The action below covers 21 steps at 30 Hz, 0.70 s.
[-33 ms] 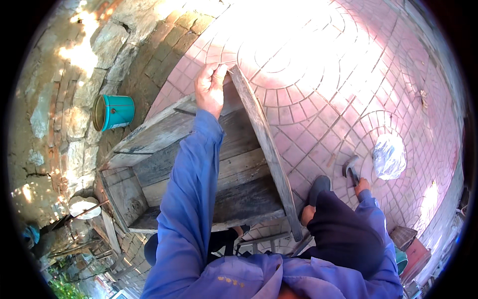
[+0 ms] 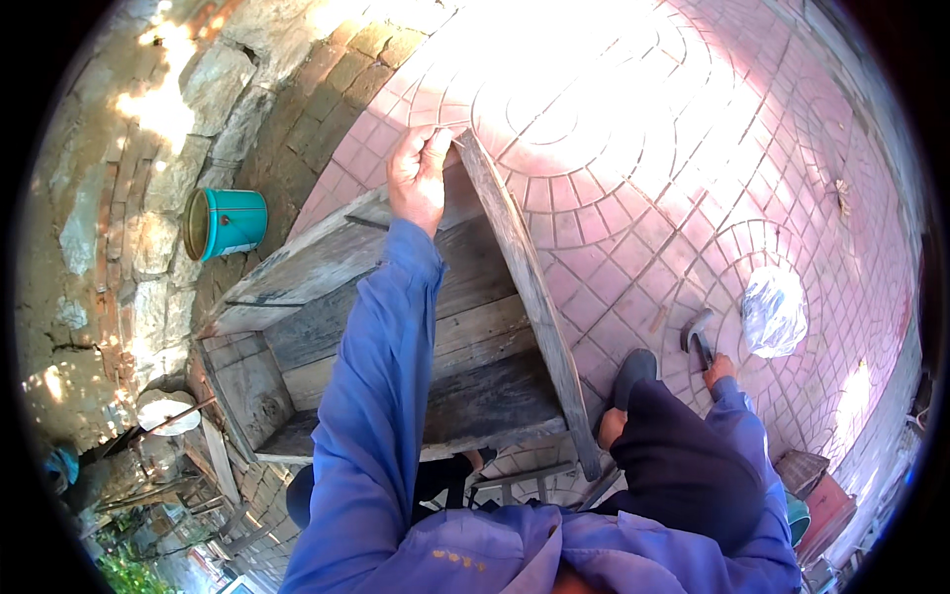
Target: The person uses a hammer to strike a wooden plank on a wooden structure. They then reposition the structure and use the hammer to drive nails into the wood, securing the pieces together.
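Note:
An old, weathered wooden box (image 2: 307, 267) lies in front of me with its hollow side facing up. Its right end is a long grey board (image 2: 526, 287). My left hand (image 2: 417, 180) is at the far corner of the box, beside the top of that board. Thumb and fingers are pinched together there; whatever they hold is too small to make out. Low on my right, beside my knee, my right hand (image 2: 721, 371) grips the handle of a claw hammer (image 2: 698, 329). The hammer's head points away from me, apart from the box.
A teal bucket (image 2: 237, 223) lies on its side near the stone wall (image 2: 213, 89) at left. On the pink paving (image 2: 614, 257), a shiny clear plastic bag (image 2: 775, 311) sits beyond the hammer. Scrap wood (image 2: 220, 460) is piled at lower left. My shoe (image 2: 635, 374) is near the end board.

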Motion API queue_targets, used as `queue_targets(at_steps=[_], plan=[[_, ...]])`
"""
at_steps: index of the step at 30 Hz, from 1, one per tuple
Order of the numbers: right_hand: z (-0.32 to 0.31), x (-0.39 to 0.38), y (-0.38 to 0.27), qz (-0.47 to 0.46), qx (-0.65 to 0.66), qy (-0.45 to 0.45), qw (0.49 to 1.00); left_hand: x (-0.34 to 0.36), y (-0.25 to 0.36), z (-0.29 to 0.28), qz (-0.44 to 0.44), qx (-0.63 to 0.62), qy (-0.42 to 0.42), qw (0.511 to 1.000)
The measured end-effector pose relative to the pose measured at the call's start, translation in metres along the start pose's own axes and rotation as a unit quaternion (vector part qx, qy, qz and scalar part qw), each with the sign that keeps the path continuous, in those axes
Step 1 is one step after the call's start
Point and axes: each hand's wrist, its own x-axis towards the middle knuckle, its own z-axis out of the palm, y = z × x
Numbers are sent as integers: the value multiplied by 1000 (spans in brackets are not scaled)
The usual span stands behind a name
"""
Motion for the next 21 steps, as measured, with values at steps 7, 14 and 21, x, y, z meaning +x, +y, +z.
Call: queue_targets(at_steps=[7,14,21], plan=[[-28,-35,-33,46,19,-24,998,-3,2,2,-7,25,12,1000],[8,-45,-41,84,195,-42,976,-5,-3,8,42,4,34,999],[-15,-73,-53,-48,312,114,942,-8,-10,14,161,112,31,980]])
